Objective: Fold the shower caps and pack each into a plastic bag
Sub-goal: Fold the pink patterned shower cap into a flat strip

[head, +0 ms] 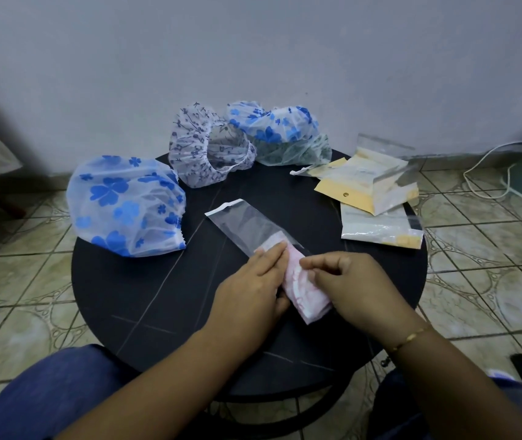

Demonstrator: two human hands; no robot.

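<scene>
Folded pink shower cap (305,293) lies partly inside a clear plastic bag (250,227).

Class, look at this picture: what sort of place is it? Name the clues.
Probably a room at home, not a workshop: a small round black table against a plain wall, a tiled floor, and a loose white cable on it.
</scene>
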